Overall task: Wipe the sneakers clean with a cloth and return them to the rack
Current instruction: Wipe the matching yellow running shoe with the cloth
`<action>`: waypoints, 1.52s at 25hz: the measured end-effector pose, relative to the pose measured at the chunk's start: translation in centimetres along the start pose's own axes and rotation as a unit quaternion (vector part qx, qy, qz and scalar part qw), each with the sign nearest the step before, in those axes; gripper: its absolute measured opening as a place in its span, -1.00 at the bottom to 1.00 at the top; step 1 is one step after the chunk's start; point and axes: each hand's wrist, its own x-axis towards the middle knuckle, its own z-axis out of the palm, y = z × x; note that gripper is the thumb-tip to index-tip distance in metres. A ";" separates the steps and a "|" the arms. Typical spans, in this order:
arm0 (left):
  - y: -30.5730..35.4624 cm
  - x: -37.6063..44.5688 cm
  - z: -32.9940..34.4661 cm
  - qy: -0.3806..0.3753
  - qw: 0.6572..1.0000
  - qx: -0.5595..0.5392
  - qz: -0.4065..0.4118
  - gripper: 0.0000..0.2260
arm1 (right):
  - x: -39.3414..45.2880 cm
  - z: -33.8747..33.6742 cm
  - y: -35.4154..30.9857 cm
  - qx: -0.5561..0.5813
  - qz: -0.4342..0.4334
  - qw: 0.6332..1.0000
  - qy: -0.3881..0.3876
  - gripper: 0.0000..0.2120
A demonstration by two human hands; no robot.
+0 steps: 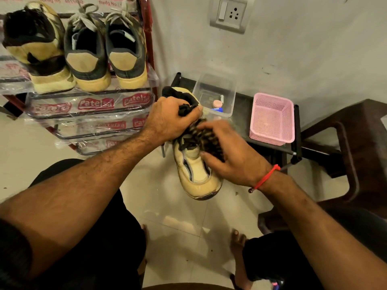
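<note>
A cream sneaker point(196, 176) with dark trim hangs in the air over the floor, toe toward me. My left hand point(169, 120) grips it at the collar, fingers curled round the black tongue and laces. My right hand point(228, 153) presses a dark patterned cloth point(206, 136) against the laces and the shoe's right side; the hand is blurred. On the top shelf of the red rack point(149, 49) stand three more sneakers: a cream and black one point(35, 49) and a grey and tan pair point(104, 49).
The rack's lower shelves point(90, 107) are wrapped in printed plastic. A low black stand point(243, 105) by the wall holds a clear box point(215, 95) with small items and a pink mesh basket point(272, 118). A dark plastic chair point(356, 147) stands at the right. My bare feet rest on the tiled floor.
</note>
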 end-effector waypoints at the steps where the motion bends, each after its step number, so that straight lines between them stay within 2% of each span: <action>1: -0.1 0.1 -0.2 -0.007 1.000 0.016 -0.015 -0.54 | -0.2 -0.1 -0.3 -0.027 -0.032 0.999 -0.031 -0.52; 4: -0.1 -0.1 -0.4 -0.036 0.997 0.050 -0.055 -0.59 | -0.6 -0.5 -1.1 -0.061 -0.084 0.984 -0.146 -0.56; 5: 0.0 -0.1 -0.2 -0.040 0.995 0.055 -0.068 -0.60 | -0.8 -0.4 -1.0 -0.075 -0.096 0.980 -0.156 -0.57; 7: 0.4 0.0 0.4 -0.045 0.994 0.054 -0.089 -0.58 | -0.6 -0.6 0.3 -0.104 -0.075 0.988 -0.083 -0.59; 10: 1.2 -0.3 1.3 -0.035 0.993 0.053 -0.098 -0.51 | 0.2 -2.5 2.4 -0.117 0.048 0.991 0.052 -0.62; 12: 1.5 -0.3 1.6 -0.015 0.992 0.073 -0.103 -0.48 | 0.1 -1.8 2.0 -0.120 0.037 0.990 0.070 -0.63; 15: 1.3 -0.4 1.5 -0.013 0.986 0.113 -0.121 -0.44 | -0.3 0.5 -1.3 -0.135 -0.035 0.990 -0.035 -0.60; 18: 1.5 -0.3 1.2 -0.024 0.983 0.115 -0.142 -0.45 | 0.2 -0.6 -2.1 -0.182 -0.048 0.977 -0.098 -0.59; 21: 1.8 0.1 1.0 -0.039 0.979 0.102 -0.171 -0.51 | 0.2 -2.4 -1.6 -0.177 -0.030 0.963 -0.200 -0.75; 23: 1.8 0.3 0.9 -0.051 0.977 0.110 -0.175 -0.53 | -0.4 -3.0 -0.7 -0.150 0.011 0.962 -0.229 -0.77; 24: 1.6 0.4 0.8 -0.055 0.975 0.117 -0.180 -0.53 | -0.8 -3.1 -0.4 -0.130 0.022 0.969 -0.209 -0.74; 27: 1.3 0.3 0.8 -0.039 0.973 0.119 -0.192 -0.51 | -0.8 -2.5 -0.1 -0.100 0.000 0.994 -0.048 -0.68; 28: 1.5 0.2 0.9 -0.037 0.973 0.122 -0.193 -0.50 | -0.5 -1.8 -0.5 -0.103 -0.015 0.994 -0.017 -0.67; 30: 1.8 0.2 1.4 -0.048 0.973 0.131 -0.186 -0.49 | -0.1 0.6 -1.8 -0.125 -0.067 0.989 -0.035 -0.69; 32: 1.9 0.2 1.3 -0.055 0.972 0.134 -0.187 -0.50 | -0.3 2.1 -2.7 -0.153 -0.112 0.973 -0.128 -0.68; 33: 1.9 0.3 0.9 -0.051 0.971 0.129 -0.193 -0.51 | -0.2 1.9 -2.5 -0.166 -0.110 0.969 -0.144 -0.68; 38: 2.0 0.9 -0.4 -0.006 0.972 0.108 -0.207 -0.50 | 0.5 0.4 -0.7 -0.152 -0.030 0.988 0.006 -0.71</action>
